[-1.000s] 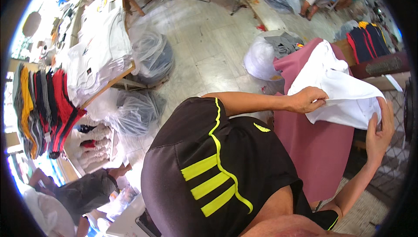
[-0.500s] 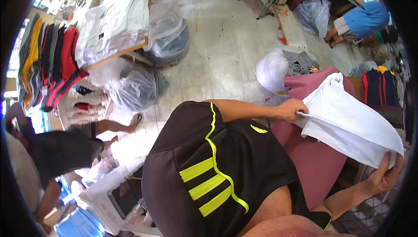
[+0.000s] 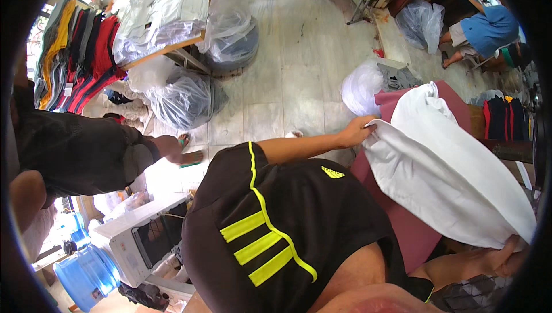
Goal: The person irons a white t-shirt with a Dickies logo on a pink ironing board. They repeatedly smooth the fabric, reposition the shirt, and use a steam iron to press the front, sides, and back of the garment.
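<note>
A white cloth garment (image 3: pixel 443 163) is stretched over a long maroon-covered board (image 3: pixel 394 215). My left hand (image 3: pixel 357 132) pinches the garment's near left corner. At the far right, my right hand (image 3: pixel 507 255) grips its lower edge, with the fingers partly hidden by the cloth. Between my hands the fabric hangs in a loose, wide sheet. Its upper end lies bunched on the board. The garment's exact kind cannot be made out.
A clear plastic bag (image 3: pixel 361 91) with grey cloth stands beyond the board. Folded dark and red garments (image 3: pixel 503 117) are stacked at the right. A co-worker in dark clothes (image 3: pixel 75 152) stands at the left, near wrapped bundles (image 3: pixel 181 100) and a blue water jug (image 3: pixel 86 278).
The garment is pulled out wider and lower. My left hand has moved left and slightly up, my right hand downward. The co-worker at the left has shifted.
</note>
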Demonstrator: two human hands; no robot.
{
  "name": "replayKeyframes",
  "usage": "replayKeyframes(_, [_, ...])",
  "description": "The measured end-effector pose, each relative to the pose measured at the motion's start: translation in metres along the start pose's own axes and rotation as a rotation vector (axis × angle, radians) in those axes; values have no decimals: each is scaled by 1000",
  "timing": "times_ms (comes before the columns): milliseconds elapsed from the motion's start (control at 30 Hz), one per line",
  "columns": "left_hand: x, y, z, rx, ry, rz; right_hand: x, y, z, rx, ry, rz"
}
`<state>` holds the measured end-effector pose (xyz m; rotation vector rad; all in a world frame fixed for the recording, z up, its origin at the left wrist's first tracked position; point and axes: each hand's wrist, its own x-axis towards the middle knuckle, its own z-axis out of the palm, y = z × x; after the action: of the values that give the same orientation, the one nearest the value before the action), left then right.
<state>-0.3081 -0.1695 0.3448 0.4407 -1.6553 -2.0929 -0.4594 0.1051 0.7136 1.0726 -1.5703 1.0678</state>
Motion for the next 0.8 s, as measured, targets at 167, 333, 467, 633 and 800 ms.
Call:
replayKeyframes(167, [-24, 2, -22, 155, -57, 105, -43, 23, -20, -76, -97, 123])
replayKeyframes(333, [-34, 7, -39, 118, -133, 11, -80, 23, -14, -98, -64, 428])
replayKeyframes(467, [-41, 49, -42, 173, -94, 17, -98, 46, -36, -156, -92, 440])
replayKeyframes(633, [-40, 107, -46, 304, -82, 261, -57, 57, -63, -152, -467, 3])
replayKeyframes(800, [-56, 226, -49, 398, -167, 579, -47, 71, -126, -182, -297, 382])
